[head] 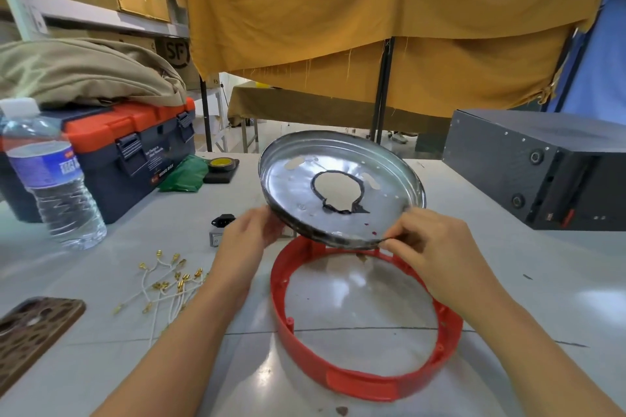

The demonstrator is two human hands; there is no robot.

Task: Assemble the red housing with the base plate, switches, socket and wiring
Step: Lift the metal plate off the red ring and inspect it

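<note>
At the left of the counter [508, 281], white wiring [166, 284] with brass terminals is spread, likely limp and easily tangled. Just right of it, the base plate [338, 186] is held tilted above the red housing [366, 379], its rim gripped by the left hand [245, 240] and pinched by the right hand [430, 247]. Thin, stiff and possibly sharp-edged, it is best held by the rim. Writing is legible at far left only: "SF" on a carton [176, 52].
</note>
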